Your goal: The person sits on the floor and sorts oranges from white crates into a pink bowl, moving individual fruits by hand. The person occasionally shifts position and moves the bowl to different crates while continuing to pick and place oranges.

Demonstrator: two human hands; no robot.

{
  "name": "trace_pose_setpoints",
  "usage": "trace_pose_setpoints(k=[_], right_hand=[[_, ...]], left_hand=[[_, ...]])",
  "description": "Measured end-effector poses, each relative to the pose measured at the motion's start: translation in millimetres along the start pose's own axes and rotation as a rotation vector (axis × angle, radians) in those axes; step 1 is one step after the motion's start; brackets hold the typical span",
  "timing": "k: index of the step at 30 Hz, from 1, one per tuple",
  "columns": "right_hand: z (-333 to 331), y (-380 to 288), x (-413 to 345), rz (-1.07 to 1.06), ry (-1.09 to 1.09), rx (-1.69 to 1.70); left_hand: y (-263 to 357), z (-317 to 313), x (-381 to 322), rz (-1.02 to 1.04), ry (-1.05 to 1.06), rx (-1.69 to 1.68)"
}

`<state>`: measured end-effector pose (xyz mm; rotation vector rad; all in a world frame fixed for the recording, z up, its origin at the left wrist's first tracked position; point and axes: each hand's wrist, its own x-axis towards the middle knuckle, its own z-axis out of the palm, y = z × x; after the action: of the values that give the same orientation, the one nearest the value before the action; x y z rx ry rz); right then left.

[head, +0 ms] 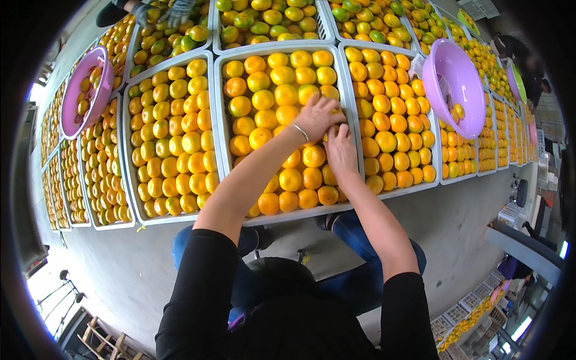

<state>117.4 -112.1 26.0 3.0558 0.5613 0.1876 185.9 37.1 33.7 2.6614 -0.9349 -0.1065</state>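
Both hands rest over the right part of a grey plastic crate (219,90), in which orange and yellow-green mandarins (290,179) lie in rows. My left hand (317,118), with a silver bangle at the wrist, is spread palm down over the fruit. Close beside its fingertips, my right hand (340,150) has its fingers curled down near the crate's right side. A little orange shows between the two hands, but whether either one grips a mandarin cannot be told. The fruit directly under the palms is hidden.
Crates of mandarins (171,135) adjoin on both sides and behind. A pink-purple basin (105,90) with fruit stands at left, a purple basin (470,85) at right. Another person's gloved hands (177,12) reach into a far crate. My knees are below the near crate edge.
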Motion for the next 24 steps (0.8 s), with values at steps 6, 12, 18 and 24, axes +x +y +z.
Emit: trace_pose_setpoints(k=[6,12,18,24], right_hand=[[-18,-9,-11,0.146,-0.013,0.092],[-33,-15,-18,0.31,-0.151,0.298],[-28,-17,-43,0.451,-0.069,0.409],[-23,-16,-54,0.454,-0.052,0.415]], left_hand=[[-2,-12,4,0.095,-0.203,0.01],[-10,-13,10,0.084,-0.253,-0.051],[7,-20,20,0.059,-0.262,0.077],[26,-17,23,-0.002,-0.257,0.198]])
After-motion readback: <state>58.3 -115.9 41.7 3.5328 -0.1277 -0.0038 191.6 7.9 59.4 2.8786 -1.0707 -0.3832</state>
